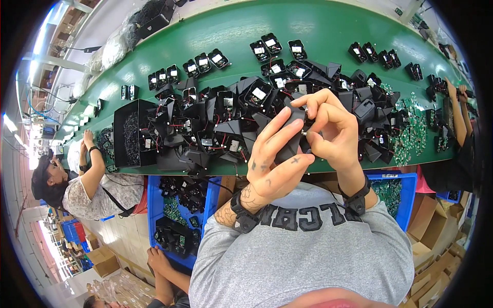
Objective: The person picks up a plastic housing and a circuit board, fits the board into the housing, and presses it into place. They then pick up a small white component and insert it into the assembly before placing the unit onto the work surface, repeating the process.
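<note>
Above the near edge of the green bench, my left hand (271,167) is closed around a black plastic housing (289,149), fingers along one side and thumb along the other. My right hand (336,128) meets it from the right. Its thumb and forefinger are pinched at the housing's right side, on something small that I cannot make out. Behind both hands spreads a heap of black housings (226,128), many with red wires and white-labelled parts inside. Loose green circuit boards (411,128) are strewn to the right of the heap.
A black bin (119,136) of small dark parts stands left of the heap. Housings (203,62) line the far bench (308,20). Blue crates (209,197) with boards and housings sit below the near edge. Co-workers (95,179) are at the left, lower left and right.
</note>
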`<state>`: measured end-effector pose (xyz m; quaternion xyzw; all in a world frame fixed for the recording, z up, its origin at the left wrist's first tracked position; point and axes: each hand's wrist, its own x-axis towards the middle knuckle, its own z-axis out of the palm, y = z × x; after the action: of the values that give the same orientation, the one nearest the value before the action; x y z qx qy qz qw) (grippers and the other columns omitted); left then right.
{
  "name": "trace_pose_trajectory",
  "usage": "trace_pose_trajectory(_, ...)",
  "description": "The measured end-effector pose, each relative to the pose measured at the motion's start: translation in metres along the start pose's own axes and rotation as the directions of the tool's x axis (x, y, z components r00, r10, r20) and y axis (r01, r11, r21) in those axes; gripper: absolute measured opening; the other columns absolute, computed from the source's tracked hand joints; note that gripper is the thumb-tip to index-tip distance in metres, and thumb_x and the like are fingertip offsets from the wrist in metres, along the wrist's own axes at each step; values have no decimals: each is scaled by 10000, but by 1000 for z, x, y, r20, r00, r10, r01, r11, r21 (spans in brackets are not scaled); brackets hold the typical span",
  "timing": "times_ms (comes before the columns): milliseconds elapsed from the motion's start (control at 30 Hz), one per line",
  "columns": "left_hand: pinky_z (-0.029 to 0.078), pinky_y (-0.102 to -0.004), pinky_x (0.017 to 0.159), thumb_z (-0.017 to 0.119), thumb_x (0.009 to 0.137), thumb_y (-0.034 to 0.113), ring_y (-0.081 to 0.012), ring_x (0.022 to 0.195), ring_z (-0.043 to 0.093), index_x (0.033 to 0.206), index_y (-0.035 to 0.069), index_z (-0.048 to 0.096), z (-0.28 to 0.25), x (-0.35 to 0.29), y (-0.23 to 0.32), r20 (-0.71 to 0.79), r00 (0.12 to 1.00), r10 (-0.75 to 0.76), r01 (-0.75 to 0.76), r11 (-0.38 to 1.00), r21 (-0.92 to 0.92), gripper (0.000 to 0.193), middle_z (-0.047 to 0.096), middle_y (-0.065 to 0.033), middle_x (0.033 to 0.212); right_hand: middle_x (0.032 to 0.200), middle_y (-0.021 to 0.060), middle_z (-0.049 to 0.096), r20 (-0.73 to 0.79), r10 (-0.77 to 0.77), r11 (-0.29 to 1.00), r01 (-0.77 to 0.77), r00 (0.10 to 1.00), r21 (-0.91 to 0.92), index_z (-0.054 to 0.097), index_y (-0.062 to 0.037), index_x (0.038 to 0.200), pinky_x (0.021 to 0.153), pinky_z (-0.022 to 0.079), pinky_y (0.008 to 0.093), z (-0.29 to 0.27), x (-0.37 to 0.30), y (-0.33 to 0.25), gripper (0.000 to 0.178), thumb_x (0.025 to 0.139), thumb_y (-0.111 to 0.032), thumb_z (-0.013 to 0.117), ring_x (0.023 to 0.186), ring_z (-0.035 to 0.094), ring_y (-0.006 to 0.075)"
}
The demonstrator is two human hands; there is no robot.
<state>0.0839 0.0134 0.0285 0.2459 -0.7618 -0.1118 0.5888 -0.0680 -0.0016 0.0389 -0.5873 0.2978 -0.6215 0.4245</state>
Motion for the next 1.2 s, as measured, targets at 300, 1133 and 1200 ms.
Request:
trace_pose_trajectory(300,505,-453,924,741,656,-32,-410,1180,516,886,143,679,-1,2,2,46,999,20,-20,1000,10,295,560,-166,1230,902,77,489,-15,12,1000,-12,1000,9,462,-30,635,888,440,358,-1,-2,2,176,602,101,577,1023,573,246)
trace_pose_trajectory(1133,487,-454,935,668,760,-80,-438,1147,544,818,137,678,2,-1,8,-43,998,-47,52,991,127,224,576,-212,1200,872,73,619,25,-90,953,93,996,-287,634,-22,754,805,511,352,-8,-2,-9,147,670,61,722,1013,646,277)
trace_pose_trajectory(1200,488,-466,920,665,755,-80,-450,1137,546,826,143,658,10,0,7,-39,999,-25,32,980,196,234,575,-204,1196,921,79,615,48,-50,981,58,998,-183,632,-16,771,831,513,348,-15,-2,-4,133,695,36,727,1031,637,272)
